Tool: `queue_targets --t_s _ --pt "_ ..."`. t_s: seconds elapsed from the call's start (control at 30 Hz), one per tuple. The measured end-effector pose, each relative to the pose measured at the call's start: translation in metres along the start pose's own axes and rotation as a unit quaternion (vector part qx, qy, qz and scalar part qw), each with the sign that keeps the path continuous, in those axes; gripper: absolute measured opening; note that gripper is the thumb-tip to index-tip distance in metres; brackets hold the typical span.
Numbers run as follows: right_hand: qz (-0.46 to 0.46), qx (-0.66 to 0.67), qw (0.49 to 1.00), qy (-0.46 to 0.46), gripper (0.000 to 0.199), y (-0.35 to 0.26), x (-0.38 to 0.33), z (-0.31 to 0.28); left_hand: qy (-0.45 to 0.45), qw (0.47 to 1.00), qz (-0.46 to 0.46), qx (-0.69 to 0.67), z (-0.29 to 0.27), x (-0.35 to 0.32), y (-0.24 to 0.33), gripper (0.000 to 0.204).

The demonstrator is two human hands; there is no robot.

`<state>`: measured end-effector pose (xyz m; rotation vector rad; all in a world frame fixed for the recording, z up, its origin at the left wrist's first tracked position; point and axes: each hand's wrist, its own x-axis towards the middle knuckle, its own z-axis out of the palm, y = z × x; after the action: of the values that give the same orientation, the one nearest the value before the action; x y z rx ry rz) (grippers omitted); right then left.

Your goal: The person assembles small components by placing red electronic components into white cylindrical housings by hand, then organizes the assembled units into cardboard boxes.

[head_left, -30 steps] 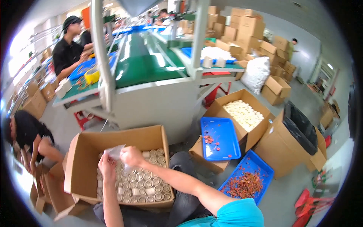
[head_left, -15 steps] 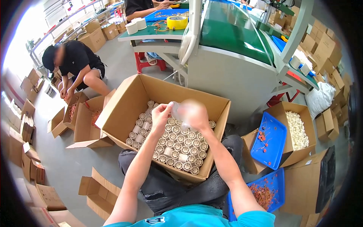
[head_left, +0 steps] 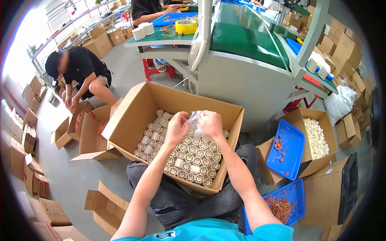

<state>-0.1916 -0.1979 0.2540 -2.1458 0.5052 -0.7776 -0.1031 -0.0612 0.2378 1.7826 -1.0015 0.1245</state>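
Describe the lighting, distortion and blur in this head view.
Head view: daylight blows out the upper left; fisheye bends the green conveyor table and darkens the rim; both hands, left hand and right hand, are sharp over the cardboard box, the clear plastic bag glinting.

two blue trays [head_left: 286, 150], two white tape rolls [head_left: 143, 30], one yellow tape roll [head_left: 186, 27], one white sack [head_left: 341, 104]

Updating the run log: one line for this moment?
left hand: pinching clear plastic bag | right hand: gripping same bag | below: cardboard box of small white cylinders
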Motion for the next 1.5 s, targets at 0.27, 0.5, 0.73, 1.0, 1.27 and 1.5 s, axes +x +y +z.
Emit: queue_targets --t_s 0.27,0.5,0.73,1.0,1.27,1.5 --pt "0.011 0.204 0.979 -0.025 0.016 0.003 0.001 0.014 0.062 0.998 -0.016 0.023 0.007 -0.001 -0.005 0.015" --pt "0.164 0.534 0.821 -0.119 0.023 -0.016 0.005 -0.011 0.168 0.969 -0.170 -0.058 0.002 -0.002 -0.031 0.016" --pt "0.271 0.543 0.766 -0.212 0.017 -0.011 -0.015 0.035 0.061 0.985 -0.144 -0.073 0.001 -0.005 -0.022 0.017" --pt "0.255 0.603 0.729 -0.202 0.011 -0.002 -0.014 0.031 0.116 0.990 -0.077 -0.005 0.014 -0.008 -0.026 0.010" --pt "0.257 0.565 0.725 -0.300 0.012 0.005 -0.004 0.034 0.092 0.971 -0.077 -0.208 0.018 -0.006 -0.047 0.007" --pt "0.306 0.680 0.600 -0.291 0.017 0.011 -0.001 0.026 0.070 0.921 -0.170 -0.344 0.011 -0.008 -0.003 0.012"
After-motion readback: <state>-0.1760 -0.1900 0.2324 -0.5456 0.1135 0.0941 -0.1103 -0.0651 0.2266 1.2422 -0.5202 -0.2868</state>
